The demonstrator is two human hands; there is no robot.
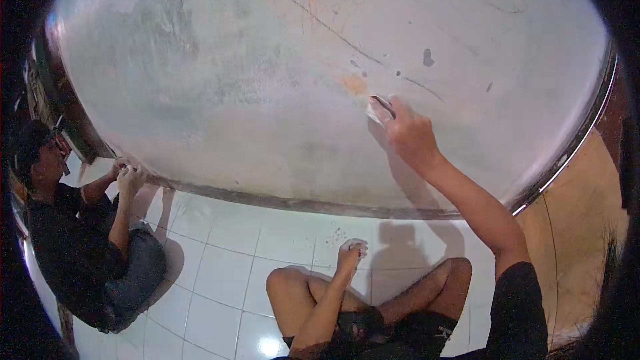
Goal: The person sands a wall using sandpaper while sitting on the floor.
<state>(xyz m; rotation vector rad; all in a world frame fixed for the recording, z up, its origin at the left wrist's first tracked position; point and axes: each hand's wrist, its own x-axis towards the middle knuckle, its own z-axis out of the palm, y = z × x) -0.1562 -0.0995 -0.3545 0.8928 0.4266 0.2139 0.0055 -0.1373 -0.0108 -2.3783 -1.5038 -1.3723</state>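
My right hand (408, 125) is raised against a large pale, curved panel (280, 140), its fingers closed round a small whitish folded piece (379, 111) with a dark edge. That piece touches the panel just below an orange patch (355, 85). Over my bent legs, near the tiled floor, my left hand (353, 251) has its fingers curled in; whether it holds anything is too small to tell. Dark spots and scratched lines mark the panel above my right hand.
A co-worker in dark clothes (73, 247) sits at the left, both hands together by the panel's lower edge. White tiles (220, 263) lie below the panel, with small crumbs scattered near my left hand. A brown surface (567, 227) is at the right.
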